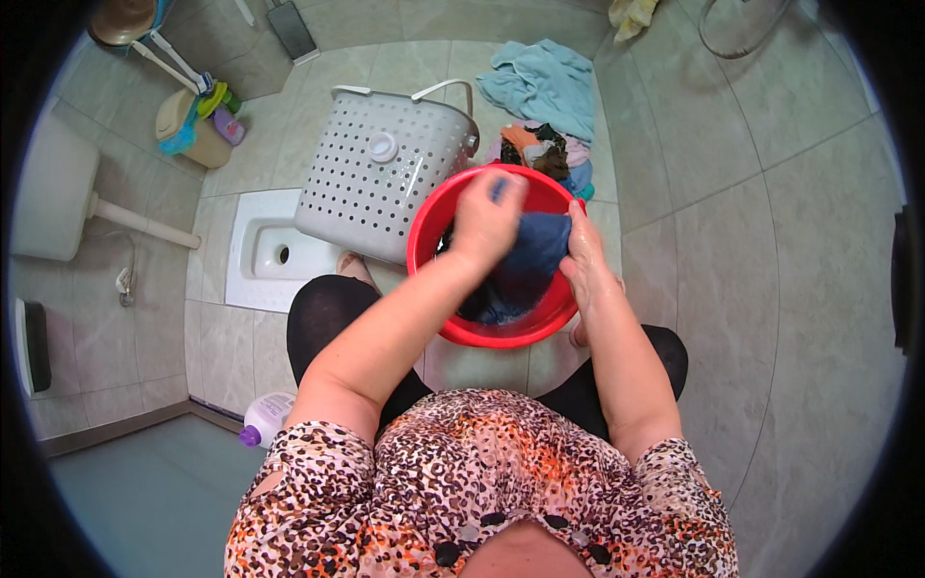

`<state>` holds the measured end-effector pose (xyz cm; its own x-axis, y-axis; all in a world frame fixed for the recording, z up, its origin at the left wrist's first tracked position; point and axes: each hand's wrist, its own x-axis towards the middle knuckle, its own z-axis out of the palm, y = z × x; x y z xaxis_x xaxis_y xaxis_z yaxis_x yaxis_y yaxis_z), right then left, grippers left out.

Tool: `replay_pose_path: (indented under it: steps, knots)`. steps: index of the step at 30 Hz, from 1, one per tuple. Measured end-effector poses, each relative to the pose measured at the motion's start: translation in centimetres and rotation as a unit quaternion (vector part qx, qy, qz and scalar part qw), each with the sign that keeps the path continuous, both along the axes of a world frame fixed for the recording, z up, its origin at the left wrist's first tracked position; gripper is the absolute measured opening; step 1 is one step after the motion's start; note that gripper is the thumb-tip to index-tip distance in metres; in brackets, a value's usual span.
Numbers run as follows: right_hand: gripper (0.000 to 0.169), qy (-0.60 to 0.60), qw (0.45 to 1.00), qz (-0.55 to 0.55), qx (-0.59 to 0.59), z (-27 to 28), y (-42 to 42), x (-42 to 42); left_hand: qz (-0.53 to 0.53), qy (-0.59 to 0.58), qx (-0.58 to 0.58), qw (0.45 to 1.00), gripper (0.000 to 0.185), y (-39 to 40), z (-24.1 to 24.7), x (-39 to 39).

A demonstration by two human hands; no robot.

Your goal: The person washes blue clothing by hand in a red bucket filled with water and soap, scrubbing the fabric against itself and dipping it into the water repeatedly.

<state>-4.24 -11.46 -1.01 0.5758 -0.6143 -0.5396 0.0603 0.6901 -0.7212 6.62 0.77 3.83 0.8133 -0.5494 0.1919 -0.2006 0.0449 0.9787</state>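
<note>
A red plastic basin (553,318) stands on the floor between my knees. Dark blue cloth (536,249) is stretched over its inside, with dark wet fabric lower down. My left hand (488,220), slightly blurred, is curled above the basin, and a bit of blue fabric shows between its thumb and fingers. At the basin's right rim my right hand (584,242) grips the edge of the same cloth, its skin wet. The lower folds of the cloth are hidden behind my left hand and forearm.
A perforated grey laundry basket (361,173) lies left of the basin, a white cap (382,147) on it. Beyond are piled clothes (545,152) and a light blue towel (542,83). A squat toilet (271,282) is at left; a white bottle (269,417) stands near my left elbow.
</note>
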Motion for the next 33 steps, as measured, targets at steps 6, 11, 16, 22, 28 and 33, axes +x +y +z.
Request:
replay_pose_path:
  steps: [6, 11, 16, 22, 28, 33]
  knots:
    - [0.033, -0.108, 0.989, -0.085, 0.054, -1.7, 5.0, -0.7, -0.131, -0.362, 0.072, 0.920, 0.028, 0.8, 0.0, -6.5]
    - [0.031, -0.046, 0.990, -0.017, 0.133, 1.5, 6.0, 1.8, -0.001, -0.299, 0.202, 0.933, 0.031, -0.3, -1.2, -1.9]
    - [0.028, -0.329, 0.929, 0.047, 0.164, -6.5, 2.8, -0.5, -0.056, -0.367, 0.044, 0.928, 0.027, -0.7, -0.2, -5.9]
    - [0.039, -0.080, 0.975, 0.108, 0.177, 3.3, 6.1, 1.0, 0.038, -0.177, 0.275, 0.944, 0.040, -0.6, -2.2, 1.7]
    - [0.029, -0.017, 0.957, 0.266, -0.112, 6.5, 1.3, -0.6, -0.120, 0.380, 0.061, 0.915, 0.043, 1.2, -2.5, 5.2]
    - [0.018, -0.017, 0.758, 0.370, -0.537, 7.3, -0.7, -2.8, -0.214, 0.397, 0.007, 0.892, 0.043, 2.6, 0.4, 4.1]
